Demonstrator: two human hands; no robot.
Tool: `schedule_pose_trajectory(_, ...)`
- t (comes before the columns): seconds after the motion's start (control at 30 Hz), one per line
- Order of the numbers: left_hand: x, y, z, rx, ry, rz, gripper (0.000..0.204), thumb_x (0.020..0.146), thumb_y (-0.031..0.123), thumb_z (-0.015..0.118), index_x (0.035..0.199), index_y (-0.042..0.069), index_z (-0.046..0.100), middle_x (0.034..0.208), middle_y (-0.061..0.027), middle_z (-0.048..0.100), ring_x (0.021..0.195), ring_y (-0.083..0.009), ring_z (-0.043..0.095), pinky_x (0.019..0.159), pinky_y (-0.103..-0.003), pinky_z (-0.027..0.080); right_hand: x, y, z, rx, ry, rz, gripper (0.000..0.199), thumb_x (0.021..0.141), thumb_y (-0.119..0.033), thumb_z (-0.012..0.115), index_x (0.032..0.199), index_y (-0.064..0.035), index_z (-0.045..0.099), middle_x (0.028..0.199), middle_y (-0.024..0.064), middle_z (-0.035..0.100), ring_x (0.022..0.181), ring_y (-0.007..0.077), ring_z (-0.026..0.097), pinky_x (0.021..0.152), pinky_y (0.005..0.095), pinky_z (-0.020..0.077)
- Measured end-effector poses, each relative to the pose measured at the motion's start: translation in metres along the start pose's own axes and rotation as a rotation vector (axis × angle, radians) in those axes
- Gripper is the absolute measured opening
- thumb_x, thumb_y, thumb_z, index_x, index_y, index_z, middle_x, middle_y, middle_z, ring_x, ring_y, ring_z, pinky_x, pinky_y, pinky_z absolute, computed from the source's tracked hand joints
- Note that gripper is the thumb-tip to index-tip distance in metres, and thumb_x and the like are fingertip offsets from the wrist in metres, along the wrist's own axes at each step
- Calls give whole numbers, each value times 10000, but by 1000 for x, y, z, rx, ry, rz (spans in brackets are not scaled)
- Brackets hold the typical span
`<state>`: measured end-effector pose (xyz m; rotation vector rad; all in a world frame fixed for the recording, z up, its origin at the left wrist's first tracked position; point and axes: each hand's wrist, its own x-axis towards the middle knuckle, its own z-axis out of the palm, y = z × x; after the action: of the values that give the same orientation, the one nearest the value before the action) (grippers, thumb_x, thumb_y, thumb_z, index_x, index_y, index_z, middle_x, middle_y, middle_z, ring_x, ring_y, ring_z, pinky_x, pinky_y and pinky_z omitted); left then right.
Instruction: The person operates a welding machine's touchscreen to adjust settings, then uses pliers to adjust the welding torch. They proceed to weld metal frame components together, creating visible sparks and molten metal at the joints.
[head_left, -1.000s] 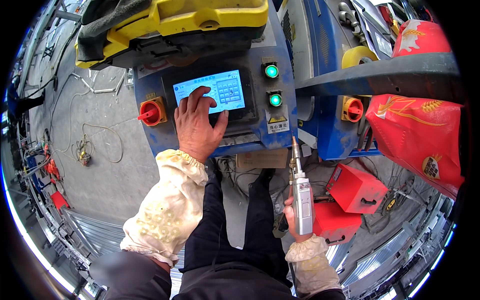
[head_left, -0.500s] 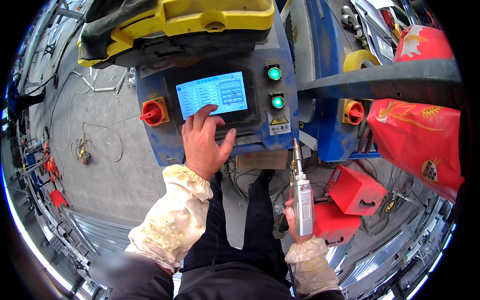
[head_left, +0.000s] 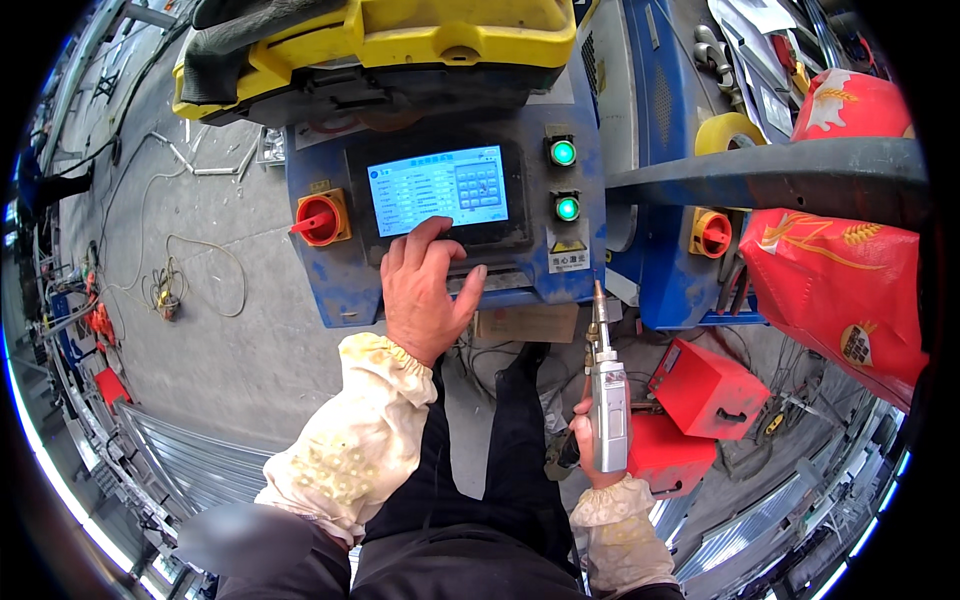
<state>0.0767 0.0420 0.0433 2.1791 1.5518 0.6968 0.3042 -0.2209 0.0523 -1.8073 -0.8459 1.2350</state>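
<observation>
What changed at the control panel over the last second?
The left hand slid down off the touchscreen: its fingers, which lay over the screen's lower left, now rest on the frame just below it. Nothing was picked up or let go. The right hand holds the silver welding gun upright as before; both green lamps stay lit.
</observation>
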Motion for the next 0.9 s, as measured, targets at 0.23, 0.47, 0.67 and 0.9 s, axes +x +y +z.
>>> schedule_pose_trajectory(0.23, 1, 6, 1, -41, -37, -28, 280, 777, 164, 817, 972, 69, 641, 1347, -130, 613, 1160, -374, 587, 984, -465, 462, 2, -1, 1, -22, 2, 19, 819, 917, -93, 684, 1619, 8, 275, 1035, 59, 643, 930, 156, 637, 866, 318, 543)
schedule_pose_trajectory(0.47, 3, 13, 5, -77, -49, -13, 273, 785, 158, 813, 971, 59, 639, 1362, -155, 602, 1178, -388, 595, 980, -470, 486, 2, 7, 1, -31, 5, -36, 827, 907, -49, 681, 1624, -1, 271, 1032, 62, 651, 925, 161, 644, 868, 317, 543)
schedule_pose_trajectory(0.67, 5, 18, 7, -86, -61, -6, 270, 786, 148, 811, 969, 54, 637, 1385, -173, 582, 1212, -409, 589, 998, -480, 488, 2, 7, 0, -33, 2, -86, 835, 916, -50, 684, 1630, -1, 253, 1039, 61, 656, 929, 161, 652, 873, 319, 546)
schedule_pose_trajectory(0.9, 7, 20, 9, -69, -71, -3, 267, 793, 144, 805, 977, 49, 636, 1430, -188, 560, 1240, -422, 579, 1020, -483, 481, 4, 3, -1, -17, -11, -73, 835, 927, -88, 689, 1632, 4, 251, 1041, 57, 659, 930, 156, 655, 873, 313, 549)
